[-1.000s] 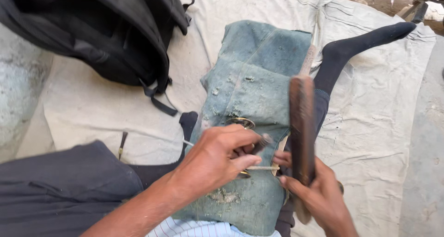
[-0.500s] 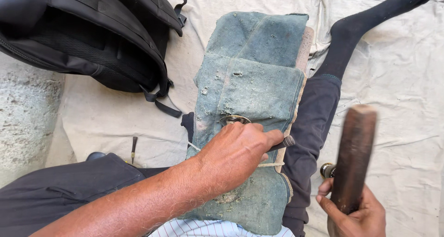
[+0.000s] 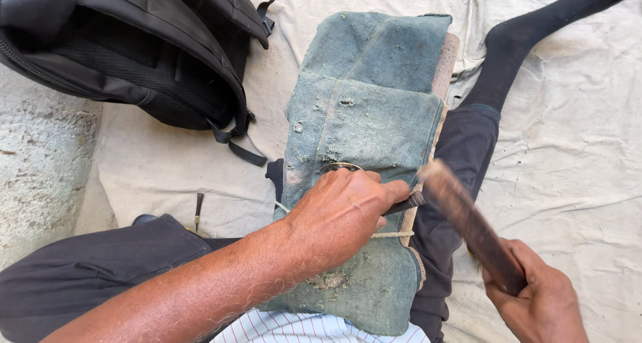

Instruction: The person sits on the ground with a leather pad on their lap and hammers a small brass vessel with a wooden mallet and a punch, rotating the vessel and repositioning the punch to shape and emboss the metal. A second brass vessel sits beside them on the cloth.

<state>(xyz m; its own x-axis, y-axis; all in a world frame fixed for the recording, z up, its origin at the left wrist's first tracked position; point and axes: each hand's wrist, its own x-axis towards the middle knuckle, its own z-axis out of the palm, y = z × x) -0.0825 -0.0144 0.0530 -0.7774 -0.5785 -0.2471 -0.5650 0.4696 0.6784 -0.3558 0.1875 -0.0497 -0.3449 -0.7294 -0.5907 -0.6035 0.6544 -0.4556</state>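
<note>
Denim cloth point(image 3: 374, 115), worn and flecked with debris, lies folded over your right thigh, seemingly as padding for the work. At far left a black backpack point(image 3: 134, 48) rests on the pale ground sheet point(image 3: 575, 149). Your left hand point(image 3: 341, 216) presses down on the cloth, fingers closed around a dark, slim tool point(image 3: 404, 204), apparently to steady it; most of the tool and a metal ring point(image 3: 338, 166) are hidden beneath the hand. Your right hand point(image 3: 535, 296) grips a wooden mallet point(image 3: 468, 222), raised and motion-blurred, its head hard to make out.
</note>
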